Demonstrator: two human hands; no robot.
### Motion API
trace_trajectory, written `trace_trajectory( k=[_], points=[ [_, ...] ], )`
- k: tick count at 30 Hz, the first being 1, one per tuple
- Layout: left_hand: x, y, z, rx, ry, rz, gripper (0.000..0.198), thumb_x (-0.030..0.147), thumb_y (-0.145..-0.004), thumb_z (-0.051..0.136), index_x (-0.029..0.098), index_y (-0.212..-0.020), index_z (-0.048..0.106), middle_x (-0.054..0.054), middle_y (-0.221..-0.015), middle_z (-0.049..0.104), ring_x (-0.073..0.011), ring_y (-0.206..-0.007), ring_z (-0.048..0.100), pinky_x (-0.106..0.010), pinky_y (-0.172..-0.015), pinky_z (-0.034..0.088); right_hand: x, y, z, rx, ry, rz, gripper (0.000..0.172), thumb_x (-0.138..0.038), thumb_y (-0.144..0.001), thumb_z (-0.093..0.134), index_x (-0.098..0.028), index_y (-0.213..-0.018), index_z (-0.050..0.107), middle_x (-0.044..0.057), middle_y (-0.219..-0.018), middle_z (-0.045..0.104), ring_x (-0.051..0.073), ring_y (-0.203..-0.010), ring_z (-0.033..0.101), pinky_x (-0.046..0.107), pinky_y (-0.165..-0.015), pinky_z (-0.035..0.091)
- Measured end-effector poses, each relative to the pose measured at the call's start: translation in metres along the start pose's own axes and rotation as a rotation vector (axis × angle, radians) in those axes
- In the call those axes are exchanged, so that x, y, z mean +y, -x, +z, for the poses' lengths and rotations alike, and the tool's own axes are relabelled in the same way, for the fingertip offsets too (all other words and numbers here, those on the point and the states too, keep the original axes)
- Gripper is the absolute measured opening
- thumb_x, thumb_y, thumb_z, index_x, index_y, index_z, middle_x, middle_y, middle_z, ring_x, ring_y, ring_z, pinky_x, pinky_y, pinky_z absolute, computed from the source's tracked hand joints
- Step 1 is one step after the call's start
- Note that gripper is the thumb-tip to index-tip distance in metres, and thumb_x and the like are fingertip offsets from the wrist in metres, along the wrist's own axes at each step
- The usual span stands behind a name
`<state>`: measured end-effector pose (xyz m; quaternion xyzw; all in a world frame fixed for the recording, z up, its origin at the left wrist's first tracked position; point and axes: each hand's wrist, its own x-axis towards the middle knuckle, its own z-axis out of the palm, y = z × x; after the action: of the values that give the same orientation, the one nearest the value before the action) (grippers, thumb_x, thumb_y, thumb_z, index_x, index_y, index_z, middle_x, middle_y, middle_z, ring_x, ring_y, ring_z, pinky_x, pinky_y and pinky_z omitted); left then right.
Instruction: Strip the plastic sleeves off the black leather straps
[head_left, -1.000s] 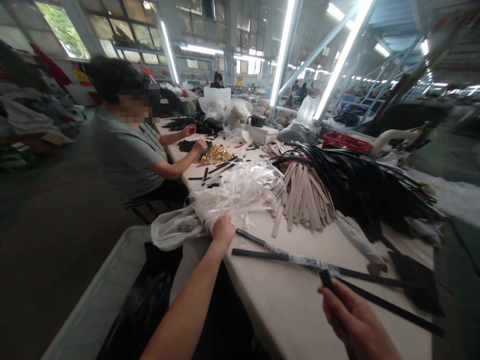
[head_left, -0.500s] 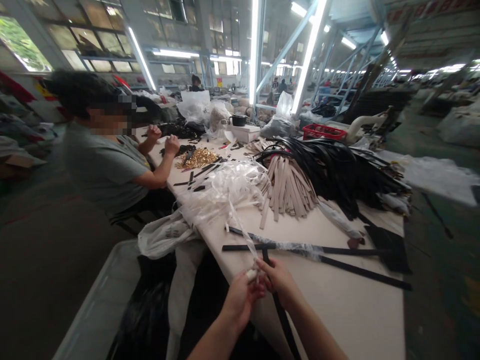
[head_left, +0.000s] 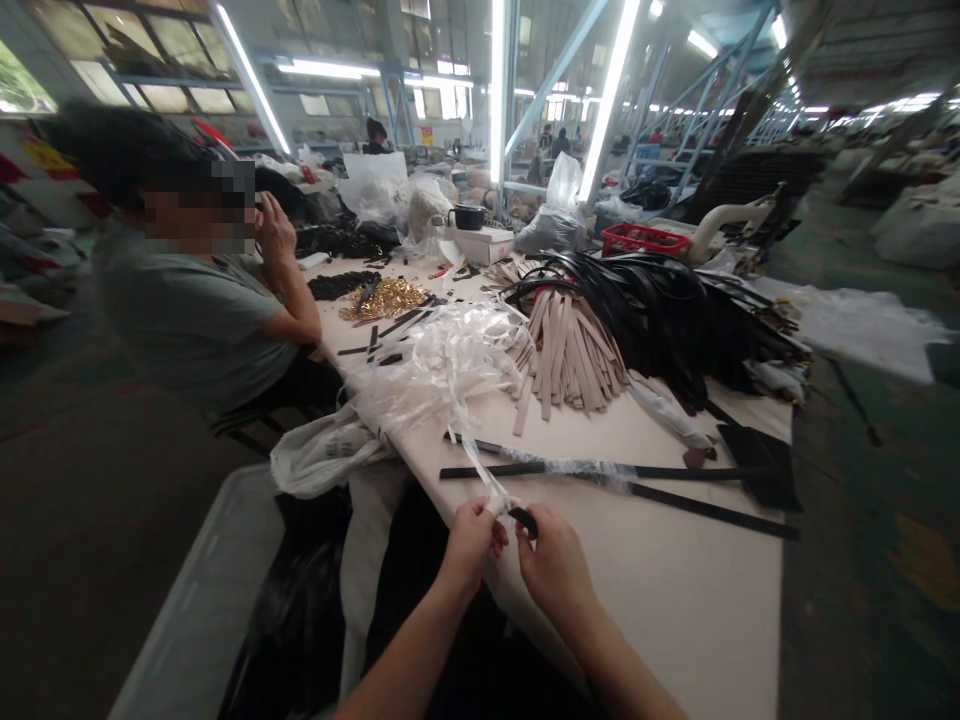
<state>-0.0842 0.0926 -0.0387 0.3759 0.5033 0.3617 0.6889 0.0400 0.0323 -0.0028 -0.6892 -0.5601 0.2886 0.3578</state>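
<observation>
Pinching white plastic film (head_left: pixel 490 484) in the left hand (head_left: pixel 471 542), with a trail back to a crumpled white heap (head_left: pixel 450 360). Grasping the end of a black strap (head_left: pixel 523 520) in the right hand (head_left: pixel 553 555), just beside the left, over the near edge of the bench (head_left: pixel 675 620). Visible beyond: two wrapped straps (head_left: pixel 697 472), crossed at a shallow angle; farther back, beige strips (head_left: pixel 574 350) beside glossy black straps (head_left: pixel 645 310).
</observation>
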Motion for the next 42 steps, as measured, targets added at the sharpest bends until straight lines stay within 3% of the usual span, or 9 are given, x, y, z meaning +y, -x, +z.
trace_trajectory(
  k=[5, 8, 13, 18, 24, 29, 36, 39, 42],
  points=[
    [0.008, -0.007, 0.004, -0.014, 0.056, 0.047, 0.041, 0.045, -0.079, 0.064, 0.009, -0.095, 0.072, -0.011, -0.080, 0.072, -0.0137, -0.057, 0.061, -0.023, -0.049, 0.043, 0.007, 0.003, -0.007, 0.008, -0.197, 0.067, 0.025, -0.039, -0.085, 0.064, -0.020, -0.101, 0.065, 0.008, -0.099, 0.068, 0.025, -0.093, 0.064, 0.034, -0.084, 0.045],
    [0.010, -0.011, 0.006, 0.014, 0.045, 0.089, 0.041, 0.045, -0.078, 0.067, 0.008, -0.095, 0.072, -0.011, -0.080, 0.073, -0.0124, -0.055, 0.058, -0.023, -0.048, 0.042, 0.016, -0.002, -0.008, -0.041, -0.351, 0.227, 0.032, -0.043, -0.079, 0.070, -0.017, -0.098, 0.068, 0.006, -0.082, 0.071, 0.024, -0.079, 0.066, 0.033, -0.074, 0.047],
    [0.010, -0.013, 0.010, 0.079, 0.036, 0.125, 0.040, 0.049, -0.078, 0.067, 0.011, -0.089, 0.071, -0.005, -0.068, 0.068, -0.0103, -0.050, 0.053, -0.023, -0.048, 0.041, 0.025, -0.009, -0.003, -0.062, -0.416, 0.261, 0.030, -0.042, -0.080, 0.068, -0.016, -0.064, 0.068, 0.003, -0.060, 0.065, 0.018, -0.060, 0.057, 0.029, -0.061, 0.039],
    [0.008, -0.004, 0.013, -0.076, -0.025, 0.045, 0.036, 0.047, -0.072, 0.074, 0.011, -0.077, 0.073, -0.007, -0.069, 0.070, -0.0145, -0.057, 0.059, -0.024, -0.052, 0.043, 0.030, -0.013, 0.000, -0.025, -0.558, 0.305, 0.027, -0.039, -0.071, 0.079, -0.016, -0.072, 0.065, -0.002, -0.066, 0.062, 0.013, -0.063, 0.053, 0.024, -0.060, 0.038],
    [0.013, -0.005, 0.004, -0.147, -0.105, 0.058, 0.030, 0.041, -0.073, 0.075, 0.013, -0.081, 0.076, -0.001, -0.056, 0.063, -0.0090, -0.047, 0.046, -0.021, -0.049, 0.032, 0.032, -0.011, 0.000, -0.301, -0.882, 0.432, 0.038, -0.051, -0.075, 0.072, -0.017, -0.088, 0.061, -0.007, -0.061, 0.052, 0.003, -0.038, 0.027, 0.022, -0.039, 0.018],
    [0.013, -0.008, 0.001, -0.294, -0.134, 0.053, 0.035, 0.044, -0.079, 0.071, 0.011, -0.090, 0.076, -0.002, -0.060, 0.063, -0.0085, -0.047, 0.043, -0.022, -0.048, 0.029, 0.037, -0.012, 0.004, -0.426, -1.062, 0.493, 0.036, -0.047, -0.074, 0.075, -0.016, -0.077, 0.058, -0.011, -0.048, 0.037, 0.002, -0.035, 0.021, 0.021, -0.038, 0.012],
    [0.023, -0.016, -0.011, -0.306, -0.151, 0.060, 0.039, 0.043, -0.078, 0.072, 0.010, -0.099, 0.076, 0.003, -0.051, 0.052, -0.0078, -0.045, 0.040, -0.022, -0.048, 0.029, 0.039, -0.013, 0.005, -0.392, -1.141, 0.519, 0.039, -0.047, -0.072, 0.078, -0.020, -0.080, 0.052, -0.013, -0.048, 0.033, 0.002, -0.038, 0.019, 0.019, -0.039, 0.012],
    [0.022, -0.014, -0.009, -0.236, -0.001, 0.083, 0.040, 0.044, -0.078, 0.073, 0.011, -0.100, 0.074, 0.003, -0.053, 0.051, -0.0074, -0.046, 0.040, -0.021, -0.048, 0.031, 0.036, -0.014, 0.008, -0.319, -1.076, 0.492, 0.041, -0.047, -0.069, 0.082, -0.021, -0.080, 0.052, -0.014, -0.043, 0.029, 0.003, -0.036, 0.018, 0.020, -0.038, 0.011],
    [0.009, -0.011, 0.000, -0.141, 0.196, 0.067, 0.044, 0.050, -0.076, 0.072, 0.011, -0.096, 0.072, 0.001, -0.058, 0.055, -0.0080, -0.047, 0.044, -0.021, -0.047, 0.033, 0.034, -0.021, 0.011, -0.172, -0.871, 0.411, 0.044, -0.052, -0.064, 0.083, -0.019, -0.083, 0.061, -0.010, -0.045, 0.041, 0.006, -0.037, 0.030, 0.021, -0.039, 0.018]
  ],
)
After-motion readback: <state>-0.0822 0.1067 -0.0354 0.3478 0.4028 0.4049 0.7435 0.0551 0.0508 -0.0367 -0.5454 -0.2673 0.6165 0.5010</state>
